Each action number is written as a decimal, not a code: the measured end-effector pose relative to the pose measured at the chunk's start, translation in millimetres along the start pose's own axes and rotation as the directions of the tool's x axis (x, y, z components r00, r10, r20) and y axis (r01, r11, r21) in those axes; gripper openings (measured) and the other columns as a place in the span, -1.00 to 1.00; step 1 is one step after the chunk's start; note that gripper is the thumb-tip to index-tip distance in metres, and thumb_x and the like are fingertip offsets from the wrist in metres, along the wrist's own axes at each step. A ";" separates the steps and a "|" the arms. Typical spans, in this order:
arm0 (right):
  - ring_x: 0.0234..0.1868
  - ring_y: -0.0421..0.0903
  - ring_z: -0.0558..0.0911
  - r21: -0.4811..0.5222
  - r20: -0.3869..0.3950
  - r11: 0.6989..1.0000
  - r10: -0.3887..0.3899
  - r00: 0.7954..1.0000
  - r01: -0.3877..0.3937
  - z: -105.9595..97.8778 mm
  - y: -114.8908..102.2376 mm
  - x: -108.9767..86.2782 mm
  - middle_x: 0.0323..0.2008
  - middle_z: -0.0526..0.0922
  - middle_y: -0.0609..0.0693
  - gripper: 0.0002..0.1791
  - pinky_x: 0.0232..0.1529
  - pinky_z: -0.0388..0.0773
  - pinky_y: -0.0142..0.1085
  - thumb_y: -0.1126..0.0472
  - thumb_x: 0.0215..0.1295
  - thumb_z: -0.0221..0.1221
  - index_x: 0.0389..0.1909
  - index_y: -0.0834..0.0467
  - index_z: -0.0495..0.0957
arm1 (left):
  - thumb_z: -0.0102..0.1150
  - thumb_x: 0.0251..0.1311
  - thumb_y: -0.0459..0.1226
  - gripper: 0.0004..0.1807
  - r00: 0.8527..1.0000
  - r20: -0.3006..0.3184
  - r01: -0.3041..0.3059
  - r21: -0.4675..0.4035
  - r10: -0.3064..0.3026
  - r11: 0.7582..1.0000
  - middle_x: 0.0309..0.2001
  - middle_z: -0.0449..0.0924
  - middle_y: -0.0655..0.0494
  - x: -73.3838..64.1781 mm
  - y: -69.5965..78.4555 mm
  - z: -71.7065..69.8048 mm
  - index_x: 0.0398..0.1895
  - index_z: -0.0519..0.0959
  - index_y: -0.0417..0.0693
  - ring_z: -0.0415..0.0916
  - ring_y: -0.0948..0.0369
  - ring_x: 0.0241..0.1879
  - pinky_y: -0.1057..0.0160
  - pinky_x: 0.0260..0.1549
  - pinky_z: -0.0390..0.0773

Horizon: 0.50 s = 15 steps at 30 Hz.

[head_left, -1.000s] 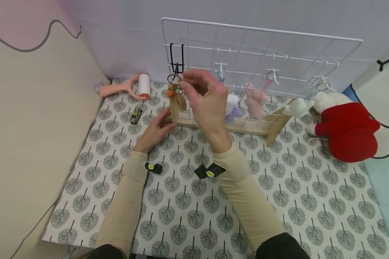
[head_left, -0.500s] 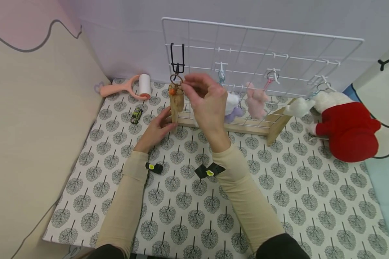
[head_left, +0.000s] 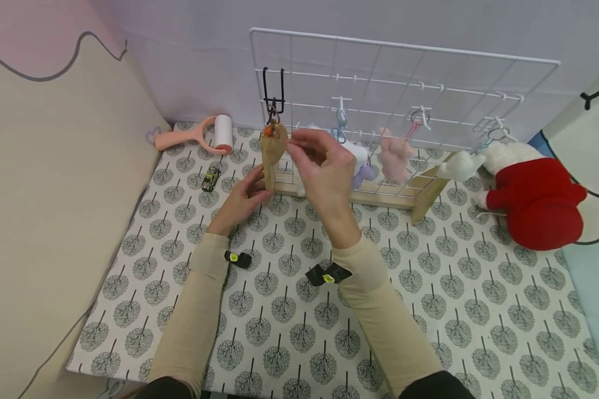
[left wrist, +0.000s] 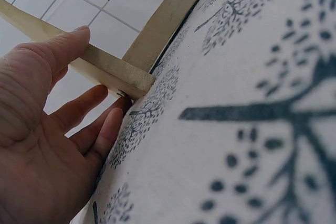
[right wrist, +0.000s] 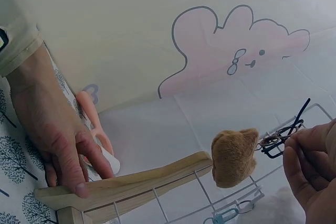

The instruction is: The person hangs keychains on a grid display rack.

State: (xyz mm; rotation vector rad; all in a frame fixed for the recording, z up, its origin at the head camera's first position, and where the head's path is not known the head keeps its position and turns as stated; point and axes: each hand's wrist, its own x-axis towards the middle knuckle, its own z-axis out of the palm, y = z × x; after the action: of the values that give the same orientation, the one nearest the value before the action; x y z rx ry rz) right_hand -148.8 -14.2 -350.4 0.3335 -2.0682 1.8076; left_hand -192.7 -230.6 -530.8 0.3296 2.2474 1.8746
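Note:
My left hand [head_left: 243, 200] grips the wooden foot [left wrist: 118, 68] at the rack's left end, its thumb on one face and its fingers behind, low by the cloth. A brown plush keychain [right wrist: 233, 158] with an orange bead [head_left: 268, 131] hangs by its metal rings from a black double hook [head_left: 273, 98] on the white wire grid [head_left: 404, 41]. Just right of the plush, my right hand [head_left: 326, 169] has its thumb and index fingertips close together, with a small gap to the keychain in the head view. In the right wrist view those fingertips overlap the rings.
A pink plush [head_left: 395, 158] and a white cloud-like plush [head_left: 461, 165] hang farther right on the grid. Beside it lies a large toy in red [head_left: 544, 202]. At the left are a lint roller [head_left: 223, 133] and a small toy car [head_left: 211, 179].
My right hand has moved down slightly from the rings, which it held before. The keychain now hangs higher at the black hook, turned toward me. My left hand has stayed in place.

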 end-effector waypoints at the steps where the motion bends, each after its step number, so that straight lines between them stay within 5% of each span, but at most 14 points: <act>1: -0.19 -0.04 0.78 0.004 0.000 1.000 0.002 1.000 -0.002 -1.9 0.8 -2.4 -0.14 0.82 0.18 -0.79 -0.06 0.74 -0.29 0.39 0.32 0.40 -0.05 0.36 0.73 | 0.29 0.47 -0.21 -0.19 1.000 -0.001 -0.002 0.003 0.002 1.000 0.57 0.34 0.04 0.5 0.1 0.1 0.64 0.18 0.58 0.49 0.01 0.38 -0.07 0.36 0.51; 15: -0.21 0.07 0.79 -0.055 -0.006 0.998 -0.014 1.000 0.014 -38.9 37.4 -44.0 -0.17 0.81 0.22 -0.80 -0.07 0.75 -0.33 0.46 0.27 0.40 -0.10 0.39 0.72 | 0.30 0.47 -0.21 -0.17 1.000 0.000 0.002 -0.005 -0.002 1.000 0.55 0.35 -0.08 1.5 -2.3 0.4 0.68 0.16 0.43 0.43 -0.06 0.43 -0.13 0.41 0.46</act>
State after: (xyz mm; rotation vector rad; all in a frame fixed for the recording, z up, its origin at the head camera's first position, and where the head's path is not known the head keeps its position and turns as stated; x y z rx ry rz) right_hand -119.7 26.9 -398.6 0.3263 -2.1012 1.7383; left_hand -194.1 -230.2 -533.2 0.3270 2.2418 1.8791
